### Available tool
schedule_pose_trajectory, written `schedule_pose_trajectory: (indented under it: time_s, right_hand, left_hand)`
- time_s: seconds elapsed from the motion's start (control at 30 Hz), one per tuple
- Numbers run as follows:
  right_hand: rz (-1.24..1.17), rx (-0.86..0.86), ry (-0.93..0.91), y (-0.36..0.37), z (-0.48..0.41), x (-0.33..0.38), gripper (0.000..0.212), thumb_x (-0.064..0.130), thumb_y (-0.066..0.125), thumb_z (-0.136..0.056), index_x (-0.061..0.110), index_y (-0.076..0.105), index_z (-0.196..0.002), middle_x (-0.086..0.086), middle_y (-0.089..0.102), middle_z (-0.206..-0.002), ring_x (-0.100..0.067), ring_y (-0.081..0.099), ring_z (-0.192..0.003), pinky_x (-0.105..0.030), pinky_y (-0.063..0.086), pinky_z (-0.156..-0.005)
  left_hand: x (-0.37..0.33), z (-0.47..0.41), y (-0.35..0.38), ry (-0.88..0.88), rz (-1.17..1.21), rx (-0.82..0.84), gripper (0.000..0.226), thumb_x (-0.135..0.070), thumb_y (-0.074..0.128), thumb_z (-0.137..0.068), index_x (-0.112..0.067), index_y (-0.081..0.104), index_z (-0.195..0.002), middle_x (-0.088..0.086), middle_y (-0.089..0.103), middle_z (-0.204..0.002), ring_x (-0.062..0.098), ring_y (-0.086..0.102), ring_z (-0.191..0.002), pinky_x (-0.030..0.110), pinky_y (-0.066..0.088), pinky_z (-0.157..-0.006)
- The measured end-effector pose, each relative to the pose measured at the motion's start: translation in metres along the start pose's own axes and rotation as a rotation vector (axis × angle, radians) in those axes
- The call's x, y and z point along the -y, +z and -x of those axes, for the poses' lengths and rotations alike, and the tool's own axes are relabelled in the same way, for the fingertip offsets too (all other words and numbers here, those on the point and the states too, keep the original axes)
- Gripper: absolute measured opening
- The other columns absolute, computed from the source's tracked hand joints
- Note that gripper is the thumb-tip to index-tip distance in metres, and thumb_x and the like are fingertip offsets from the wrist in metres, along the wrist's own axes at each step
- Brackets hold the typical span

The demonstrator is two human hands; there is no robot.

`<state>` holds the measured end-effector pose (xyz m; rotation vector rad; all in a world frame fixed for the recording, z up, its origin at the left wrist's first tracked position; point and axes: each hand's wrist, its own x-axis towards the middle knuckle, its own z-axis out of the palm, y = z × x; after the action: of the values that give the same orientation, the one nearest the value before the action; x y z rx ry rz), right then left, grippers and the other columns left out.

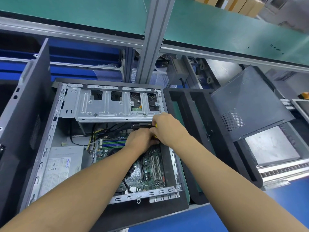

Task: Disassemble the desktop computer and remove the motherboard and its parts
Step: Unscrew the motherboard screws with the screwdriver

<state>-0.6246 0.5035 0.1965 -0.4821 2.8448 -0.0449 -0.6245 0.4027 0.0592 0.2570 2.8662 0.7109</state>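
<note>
An open desktop case (pixel 55 124) lies on its side in front of me. Its green motherboard (pixel 150 171) with RAM slots (pixel 113 143) fills the lower middle. A silver drive cage (pixel 107 106) spans the top, and a grey power supply (pixel 61 164) sits at the lower left. My right hand (pixel 167 128) grips a yellow-handled screwdriver (pixel 156 126) just under the cage's right end. My left hand (pixel 142 139) is beside it over the board's upper right, fingers curled at the tool's lower part; what they touch is hidden.
A dark side panel (pixel 30 104) stands upright on the left. Black foam frames (pixel 192 131) and another dark perforated panel (pixel 247 101) lie to the right. A green-topped shelf (pixel 83 14) on aluminium posts hangs above. Blue bench surface (pixel 284 198) shows at the lower right.
</note>
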Motion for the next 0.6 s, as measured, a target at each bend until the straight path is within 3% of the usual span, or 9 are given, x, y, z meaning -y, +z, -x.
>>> schedule_pose_trajectory:
  time_s: [0.13,0.27,0.4,0.5,0.6]
  right_hand:
    - [0.063,0.018,-0.029,0.009,-0.003,-0.002,0.018,0.009,0.052,-0.098,0.008,0.061,-0.114,-0.01,0.054,-0.119,-0.028,0.06,-0.102,-0.029,0.043,-0.072]
    - [0.065,0.015,-0.078,0.006,0.002,-0.007,0.023,0.002,0.05,-0.095,0.009,0.064,-0.113,-0.007,0.056,-0.119,-0.025,0.056,-0.106,-0.035,0.051,-0.087]
    - [-0.022,-0.083,-0.043,-0.002,0.007,-0.012,0.022,0.0,0.053,-0.093,0.007,0.065,-0.11,-0.008,0.055,-0.116,-0.027,0.056,-0.103,-0.036,0.05,-0.086]
    - [-0.067,-0.093,-0.038,-0.008,0.008,-0.014,0.024,0.001,0.054,-0.094,0.01,0.066,-0.111,-0.007,0.055,-0.117,-0.026,0.057,-0.104,-0.031,0.048,-0.082]
    - [-0.079,-0.084,-0.047,-0.008,0.01,-0.014,0.026,0.001,0.051,-0.095,0.011,0.066,-0.113,-0.007,0.054,-0.12,-0.026,0.056,-0.107,-0.031,0.047,-0.083]
  left_hand:
    - [-0.001,0.002,-0.003,0.01,-0.02,0.019,0.033,-0.056,0.061,-0.089,-0.025,0.062,-0.08,0.01,0.07,-0.094,0.034,0.066,-0.09,0.032,0.036,-0.064]
    - [0.005,0.004,-0.003,0.042,0.044,0.008,0.019,-0.041,0.059,-0.09,-0.035,0.07,-0.105,0.006,0.072,-0.097,0.031,0.066,-0.095,0.033,0.04,-0.067]
    - [0.012,0.01,-0.005,0.022,0.053,0.009,0.04,-0.023,0.051,-0.088,-0.04,0.067,-0.12,0.005,0.073,-0.104,0.026,0.066,-0.096,0.034,0.05,-0.08]
    - [0.014,0.013,-0.006,0.066,-0.019,0.031,0.045,-0.023,0.048,-0.09,-0.04,0.06,-0.13,0.003,0.064,-0.116,0.026,0.06,-0.112,0.037,0.049,-0.091]
    - [0.013,0.015,-0.005,0.117,-0.079,0.051,0.041,-0.03,0.048,-0.092,-0.039,0.059,-0.131,-0.001,0.058,-0.115,0.026,0.06,-0.109,0.037,0.047,-0.09]
